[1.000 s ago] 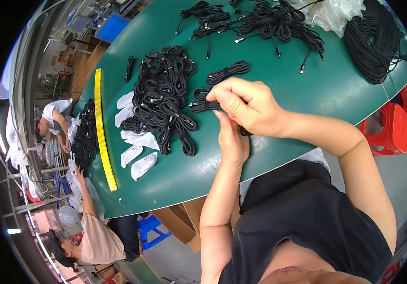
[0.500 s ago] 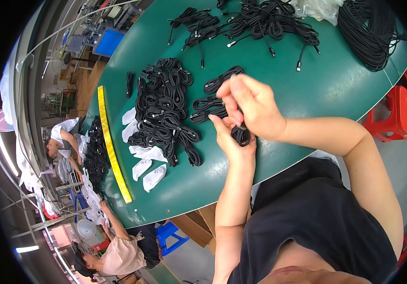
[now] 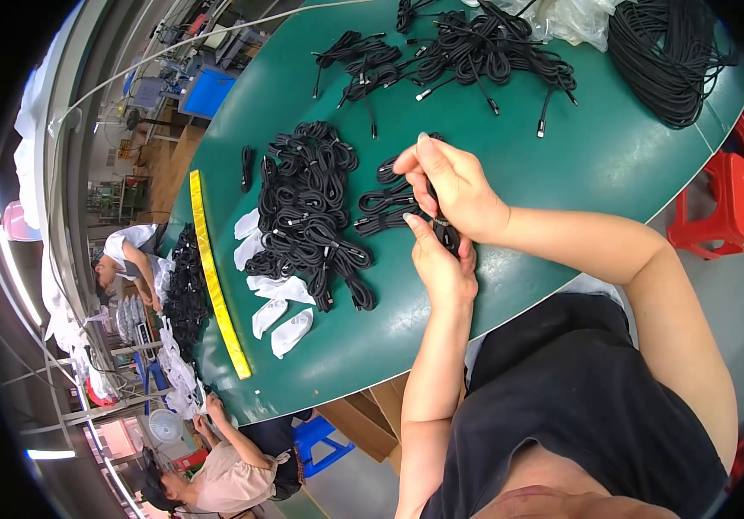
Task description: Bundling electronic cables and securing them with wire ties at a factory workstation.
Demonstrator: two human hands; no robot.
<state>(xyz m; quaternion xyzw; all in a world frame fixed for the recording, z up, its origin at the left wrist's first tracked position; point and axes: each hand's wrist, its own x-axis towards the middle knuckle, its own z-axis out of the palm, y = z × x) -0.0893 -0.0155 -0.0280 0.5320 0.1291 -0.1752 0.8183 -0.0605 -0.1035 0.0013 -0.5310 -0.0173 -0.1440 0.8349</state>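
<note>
Between my two hands is a coiled black cable (image 3: 446, 235), its loop end showing at my left palm. My left hand (image 3: 443, 275) is closed around the coil from below. My right hand (image 3: 463, 186) bends over its upper part with the fingers curled in; what those fingertips pinch is partly hidden. Just beyond my hands lie several bundled cables (image 3: 382, 212) on the green table. To their left sits a large pile of coiled black cables (image 3: 307, 203) with small connector ends showing.
White pouches (image 3: 292, 332) lie by the pile. A yellow strip (image 3: 218, 285) crosses the green table (image 3: 346, 346). Loose cables (image 3: 484, 48), clear plastic bags (image 3: 581, 19) and a big cable coil (image 3: 670, 65) are at the far side. Red stools (image 3: 722, 208) stand right; two people work at left.
My left hand has shifted slightly right and down with the coil, which now sits more covered between both hands. The whole view has shifted a little.
</note>
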